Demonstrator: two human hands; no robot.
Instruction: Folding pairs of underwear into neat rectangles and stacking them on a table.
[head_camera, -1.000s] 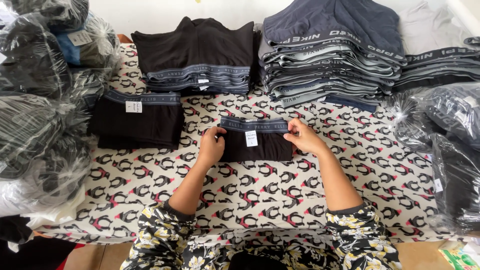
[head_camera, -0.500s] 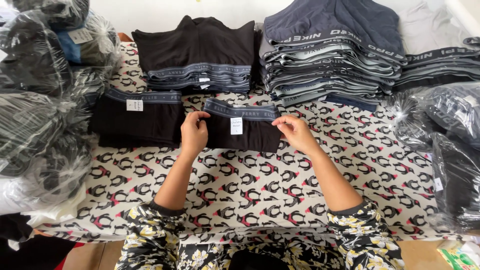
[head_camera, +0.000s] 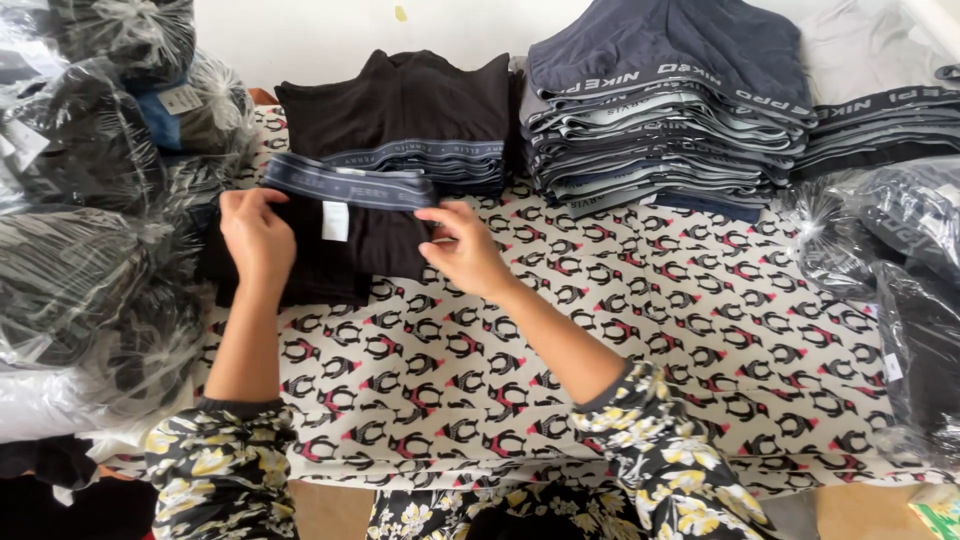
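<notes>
Now both hands (head_camera: 258, 235) gripping folded black briefs (head_camera: 345, 245)

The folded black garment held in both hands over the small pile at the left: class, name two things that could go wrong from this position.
1. The folded black garment sits skewed over the pile beneath, so it may land crooked and could slide off.
2. The left hand and right hand grip only its edges, so the fold might open.
3. The plastic-wrapped bundles crowd the pile's left side and might snag it.
</notes>
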